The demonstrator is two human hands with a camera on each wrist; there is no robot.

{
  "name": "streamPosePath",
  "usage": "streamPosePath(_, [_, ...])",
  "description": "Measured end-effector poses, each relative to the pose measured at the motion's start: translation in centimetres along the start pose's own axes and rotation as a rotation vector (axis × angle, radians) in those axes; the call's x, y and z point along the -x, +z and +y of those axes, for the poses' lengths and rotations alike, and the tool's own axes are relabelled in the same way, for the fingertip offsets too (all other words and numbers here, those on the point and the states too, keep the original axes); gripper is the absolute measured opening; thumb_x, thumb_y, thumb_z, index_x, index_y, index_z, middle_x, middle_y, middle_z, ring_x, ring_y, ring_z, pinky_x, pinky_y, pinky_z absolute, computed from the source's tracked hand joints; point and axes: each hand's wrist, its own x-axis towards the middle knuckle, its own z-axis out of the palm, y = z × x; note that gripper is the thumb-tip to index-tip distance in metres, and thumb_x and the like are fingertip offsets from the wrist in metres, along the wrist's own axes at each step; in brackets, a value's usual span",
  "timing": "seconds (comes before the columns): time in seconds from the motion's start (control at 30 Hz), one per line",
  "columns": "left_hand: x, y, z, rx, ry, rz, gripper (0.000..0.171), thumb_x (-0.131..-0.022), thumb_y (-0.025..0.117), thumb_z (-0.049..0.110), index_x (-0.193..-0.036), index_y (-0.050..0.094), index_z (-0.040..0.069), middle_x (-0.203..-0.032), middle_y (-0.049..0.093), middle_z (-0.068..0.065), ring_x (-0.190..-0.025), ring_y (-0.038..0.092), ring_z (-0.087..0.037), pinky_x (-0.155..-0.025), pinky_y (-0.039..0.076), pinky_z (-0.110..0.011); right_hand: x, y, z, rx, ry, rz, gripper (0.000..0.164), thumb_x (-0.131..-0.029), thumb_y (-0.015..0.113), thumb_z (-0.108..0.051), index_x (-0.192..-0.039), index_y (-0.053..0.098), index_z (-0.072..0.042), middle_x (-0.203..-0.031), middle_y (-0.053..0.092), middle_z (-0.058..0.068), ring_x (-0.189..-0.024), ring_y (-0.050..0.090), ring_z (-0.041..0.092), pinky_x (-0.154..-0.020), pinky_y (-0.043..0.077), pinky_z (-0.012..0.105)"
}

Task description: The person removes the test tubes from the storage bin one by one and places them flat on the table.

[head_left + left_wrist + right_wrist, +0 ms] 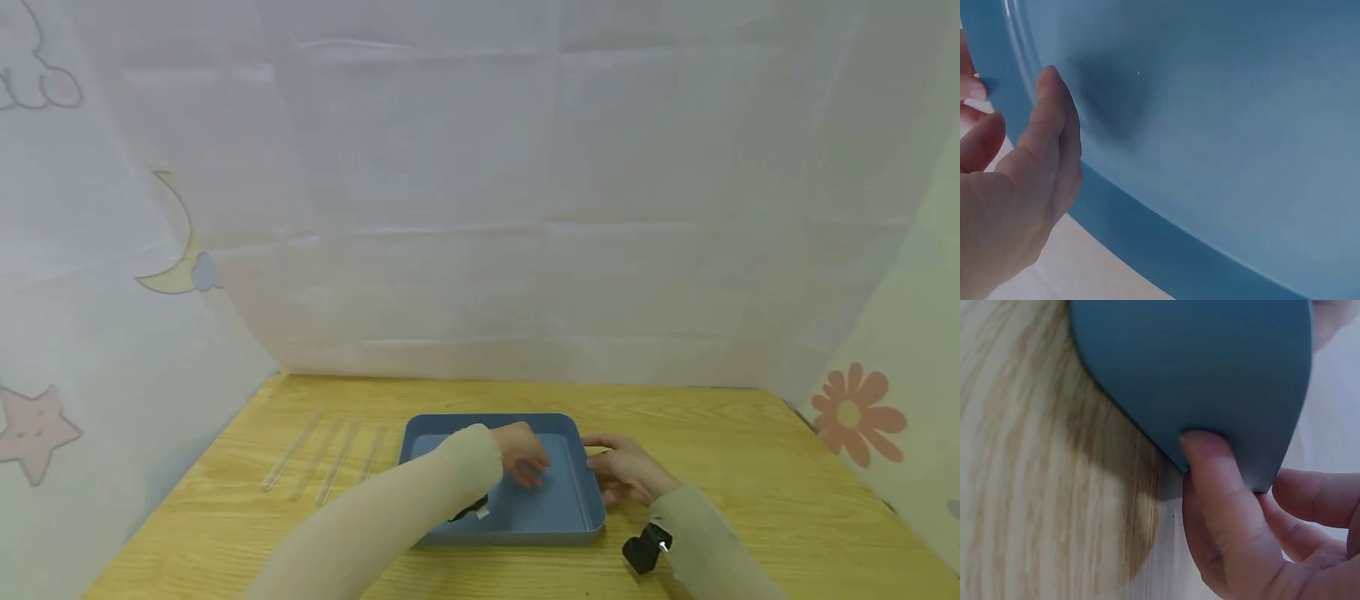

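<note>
A shallow blue rectangular tray (525,521) lies on the wooden table. My left hand (522,454) reaches over its inside, casting a shadow on the floor of the tray. In the left wrist view its fingers (1054,125) are nearly straight and together, with nothing held. A tiny pale speck (1140,73) shows on the tray floor. My right hand (626,471) is at the tray's right side. Seen from the right wrist, one fingertip (1207,444) presses the outer wall while other fingers bend round its end, holding the tray there.
Several thin clear rods (337,462) lie roughly parallel on the table (720,467), left of the tray. A pale wall sheet (480,250) rises behind the table, and printed sheets stand at both sides. Dark wrist cameras (647,548) sit by the sleeves.
</note>
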Motion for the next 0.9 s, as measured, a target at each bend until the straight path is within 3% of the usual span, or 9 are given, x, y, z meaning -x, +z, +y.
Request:
streamPosePath(0.2, [-1.6, 1.2, 0.1, -0.127, -0.05, 0.05, 0.039, -0.093, 0.068, 0.015, -0.122, 0.056, -0.008, -0.085, 0.067, -0.017, -0.073, 0.07, -0.029, -0.066, 0.058, -0.038, 0.1, 0.2, -0.2, -0.005, 0.002, -0.005, 0.048, -0.096, 0.05, 0.002, -0.142, 0.038, 0.008, -0.112, 0.065, 0.023, -0.093, 0.067, 0.031, -0.061, 0.057, 0.042])
streamPosePath(0.6, [-4.2, 2.7, -0.5, -0.192, -0.061, 0.143, 0.044, -0.084, 0.078, 0.02, -0.114, 0.058, -0.006, -0.072, 0.062, -0.016, -0.053, 0.064, -0.026, -0.046, 0.053, -0.034, 0.1, 0.3, -0.1, -0.014, -0.004, -0.015, 0.048, -0.096, 0.05, 0.002, -0.142, 0.037, 0.008, -0.104, 0.067, 0.02, -0.09, 0.067, 0.031, -0.061, 0.058, 0.043])
streamPosePath(0.9, [-3.0, 3.7, 0.3, -0.225, -0.069, 0.166, 0.044, -0.083, 0.079, 0.024, -0.111, 0.059, -0.002, -0.076, 0.055, -0.013, -0.043, 0.051, -0.018, -0.041, 0.043, -0.028, 0.0, -0.1, 0.0, -0.01, 0.014, -0.029, 0.049, -0.098, 0.051, 0.0, -0.144, 0.037, 0.006, -0.11, 0.065, 0.021, -0.094, 0.067, 0.032, -0.061, 0.058, 0.04])
